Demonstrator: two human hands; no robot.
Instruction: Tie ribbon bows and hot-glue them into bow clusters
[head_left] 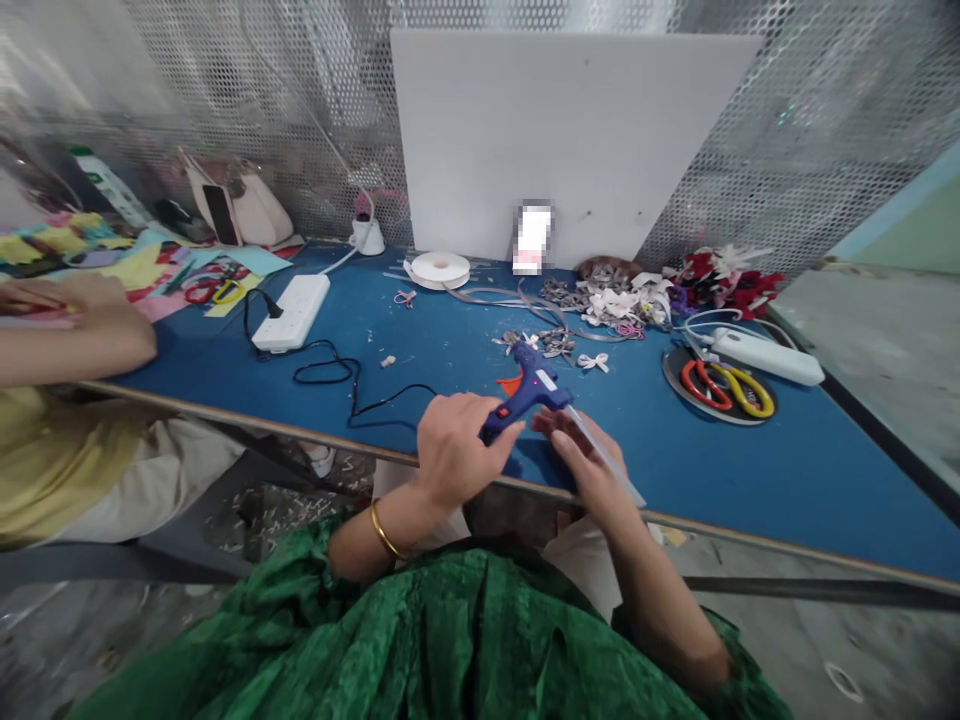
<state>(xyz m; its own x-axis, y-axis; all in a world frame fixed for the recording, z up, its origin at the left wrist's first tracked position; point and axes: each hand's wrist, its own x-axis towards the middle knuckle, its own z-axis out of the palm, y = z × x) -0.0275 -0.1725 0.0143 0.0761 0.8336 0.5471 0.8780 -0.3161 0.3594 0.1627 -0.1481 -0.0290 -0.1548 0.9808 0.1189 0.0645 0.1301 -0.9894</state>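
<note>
My left hand (459, 445) is closed around the handle of a blue glue gun (534, 385) with an orange trigger. From the gun's back end a long clear glue stick (606, 455) runs down past my right hand (592, 468). The right hand rests at the table's front edge, thumb apart from the curled fingers, with the stick passing over it. Just beyond the gun's nozzle lie small grey ribbon bows (555, 343) and a white bow (592, 362). A black cord (390, 402) trails leftward from near my left hand.
Scissors with red and yellow handles (726, 388) lie on a round dish at right, near a white power strip (766, 355). Another power strip (292, 312), a ribbon spool (440, 270), a phone (532, 238) and heaped bows (626, 300) stand further back. A co-worker's arm (82, 325) is at left.
</note>
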